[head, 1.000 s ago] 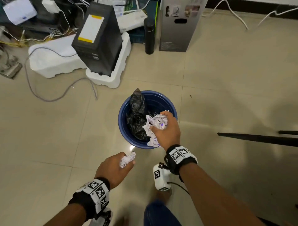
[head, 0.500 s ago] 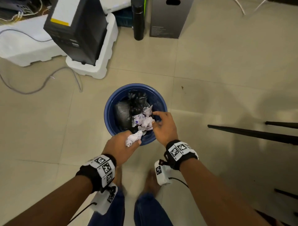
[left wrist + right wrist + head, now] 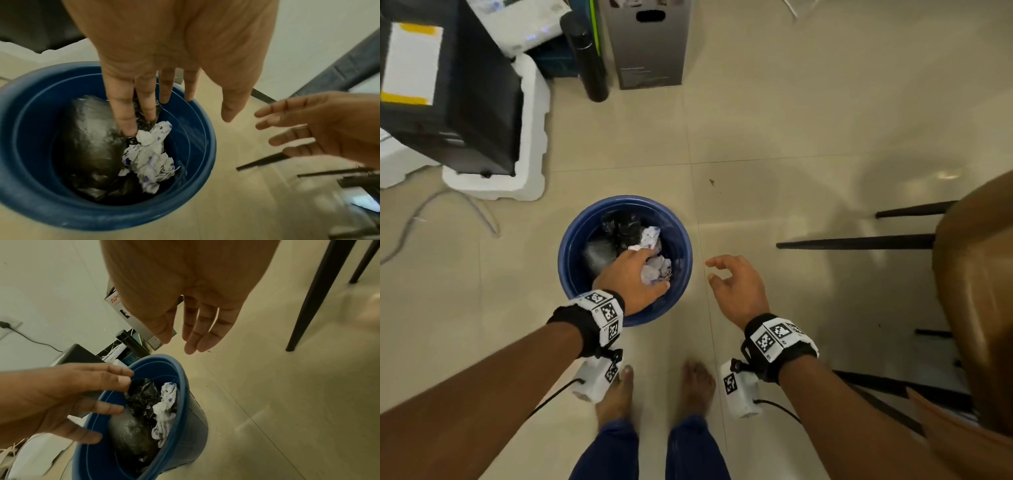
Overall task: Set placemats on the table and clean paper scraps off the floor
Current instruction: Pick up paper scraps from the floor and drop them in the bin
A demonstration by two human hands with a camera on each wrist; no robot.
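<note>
Nearest the viewer, the person's bare feet (image 3: 654, 387) stand on the pale beige tiled floor (image 3: 791, 137), and no paper scrap shows on the tiles around them. Just ahead, the left hand (image 3: 631, 279) hangs over the near rim of the round blue plastic bin (image 3: 571, 260), fingers straight and spread, holding nothing; the left wrist view shows its fingertips reaching down toward the contents. The right hand (image 3: 736, 287) hovers just beside the bin's right edge, over bare floor, fingers loose and apart and likewise empty. Inside the bin lie the crumpled white paper scraps with purple print (image 3: 148, 157), bunched toward its right side against a crinkled black plastic bag (image 3: 141, 395) and a clear one. So the floor-cleaning part looks close to finished, at least for the stretch of floor in view: the paper is in the bin and both hands are free. At the right edge a brown rounded chair back (image 3: 976, 308) and thin black legs (image 3: 856, 241) appear. No table top and no placemats are visible, so whether that part is done cannot be told. Farther off, along the floor's far edge, stand a black box in white foam packing (image 3: 448, 113), a dark cylindrical bottle (image 3: 585, 58) and a grey cardboard carton (image 3: 647, 44).
</note>
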